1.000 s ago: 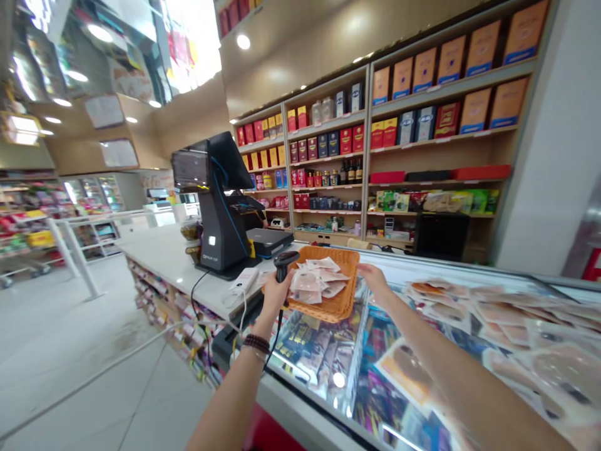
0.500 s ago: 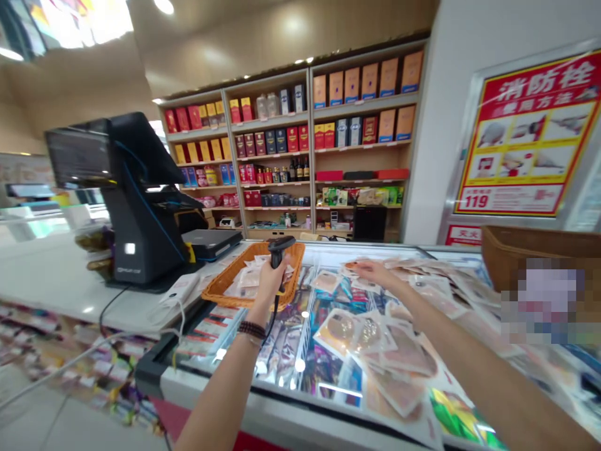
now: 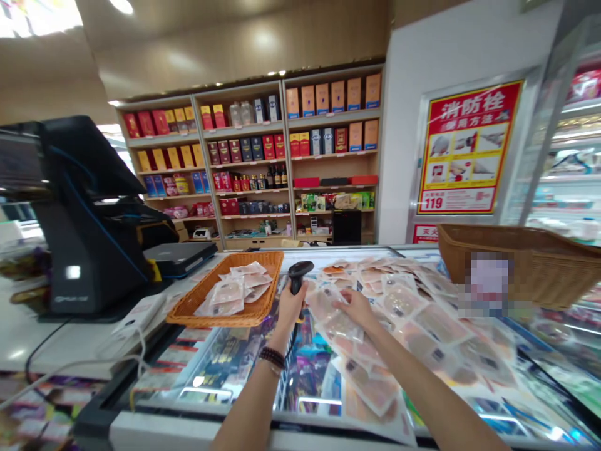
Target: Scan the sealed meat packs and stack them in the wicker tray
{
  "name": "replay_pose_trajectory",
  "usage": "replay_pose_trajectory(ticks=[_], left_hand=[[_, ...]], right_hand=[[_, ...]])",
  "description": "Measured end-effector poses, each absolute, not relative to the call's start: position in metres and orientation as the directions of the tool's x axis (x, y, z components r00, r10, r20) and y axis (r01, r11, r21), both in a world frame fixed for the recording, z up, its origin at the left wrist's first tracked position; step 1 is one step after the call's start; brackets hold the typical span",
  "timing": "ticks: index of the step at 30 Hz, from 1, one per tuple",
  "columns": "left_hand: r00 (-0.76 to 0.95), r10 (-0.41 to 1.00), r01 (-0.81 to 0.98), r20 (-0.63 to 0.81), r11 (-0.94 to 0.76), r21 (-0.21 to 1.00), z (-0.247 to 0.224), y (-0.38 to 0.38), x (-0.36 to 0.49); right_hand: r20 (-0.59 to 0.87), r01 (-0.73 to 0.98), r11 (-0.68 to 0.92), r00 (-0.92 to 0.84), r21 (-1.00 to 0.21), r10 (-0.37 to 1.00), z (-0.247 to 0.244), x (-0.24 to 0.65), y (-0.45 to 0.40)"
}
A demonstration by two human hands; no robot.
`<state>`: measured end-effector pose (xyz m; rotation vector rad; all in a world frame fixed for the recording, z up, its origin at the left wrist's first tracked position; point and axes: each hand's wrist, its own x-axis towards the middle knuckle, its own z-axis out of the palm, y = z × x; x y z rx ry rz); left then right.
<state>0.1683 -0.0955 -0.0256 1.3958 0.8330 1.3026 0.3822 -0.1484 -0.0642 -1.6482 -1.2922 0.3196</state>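
Note:
My left hand (image 3: 291, 307) is shut on a black handheld barcode scanner (image 3: 299, 275), which it holds upright just right of a woven wicker tray (image 3: 185, 308). Several clear sealed packs of sliced food (image 3: 232, 294) lie in that tray. Many similar packs (image 3: 413, 319) are heaped on the freezer's glass top. My right hand (image 3: 354, 307) is on this heap, its fingers closed over a pack (image 3: 340, 326). The scanner's cable runs down from my left hand.
A black POS terminal (image 3: 89, 219) stands on the white counter (image 3: 56, 351) at left. A second wicker basket (image 3: 521, 263) sits at right, partly blurred. Wooden shelves of boxed goods (image 3: 248, 169) stand behind, beside a red-and-yellow wall poster (image 3: 467, 147).
My view has swung right. The scanner has moved from above the tray to just right of it. My right hand has moved onto the heap and closed over a pack.

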Motion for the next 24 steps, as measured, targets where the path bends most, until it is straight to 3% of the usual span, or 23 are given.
replay_pose_trajectory(ticks=[3, 5, 10, 24], left_hand=[[0.205, 0.947, -0.138, 0.246, -0.221, 0.965, -0.034, -0.100, 0.175], [0.216, 0.944, -0.124, 0.250, -0.227, 0.966, -0.037, -0.103, 0.179], [0.318, 0.909, -0.080, 0.269, -0.257, 0.963, -0.038, -0.109, 0.183], [0.468, 0.835, -0.105, 0.290, -0.274, 0.956, -0.035, -0.119, 0.186]], right_hand=[[0.300, 0.471, -0.056, 0.645, -0.880, 0.703, -0.065, 0.404, -0.143], [0.285, 0.415, -0.056, 0.711, -0.908, 0.643, -0.066, 0.412, -0.140], [0.368, 0.455, -0.003, 0.723, -0.891, 0.584, -0.071, 0.415, -0.135], [0.349, 0.423, 0.019, 0.721, -0.906, 0.599, -0.072, 0.418, -0.138]])
